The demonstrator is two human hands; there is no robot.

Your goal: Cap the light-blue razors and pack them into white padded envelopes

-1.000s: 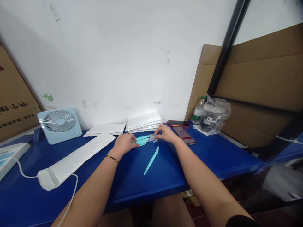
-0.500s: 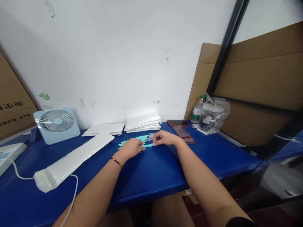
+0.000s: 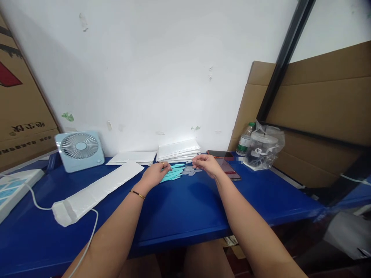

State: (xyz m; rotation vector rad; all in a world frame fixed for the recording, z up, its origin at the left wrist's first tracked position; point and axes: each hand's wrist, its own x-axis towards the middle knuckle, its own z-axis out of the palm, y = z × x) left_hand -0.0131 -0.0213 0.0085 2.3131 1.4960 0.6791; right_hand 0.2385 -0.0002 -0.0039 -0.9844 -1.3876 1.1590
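both hands at the pile of teal blades

nearest the camera, the blue plastic table [image 3: 179,216] runs bare between the two forearms. further in, the left hand [image 3: 155,173] rests on the near edge of a small heap of thin teal plastic blade-shaped pieces [image 3: 173,172], fingers curled loosely over them; whether it pinches one cannot be told. the right hand [image 3: 207,164] hangs just beside the heap, fingers bent and tips near each other, with nothing clearly held. a scatter of small grey translucent caps [image 3: 189,170] lies between the hands, touching the teal pieces.

to handle this well, it seems wise to lift one teal piece by its handle end, keep the left hand steadying the heap, and pick a single cap so the rest stay in place.

to the left lies a long white padded envelope [image 3: 95,191] with a white cable [image 3: 87,239] passing under its near end. behind the heap sits a stack of white padded envelopes [image 3: 178,150], with two smartphones [image 3: 227,166] to its right, then a clear plastic bag holding a container [image 3: 263,146] and a green-capped plastic bottle [image 3: 245,139]. a pale blue desk fan [image 3: 79,148] stands at the far left by the wall.
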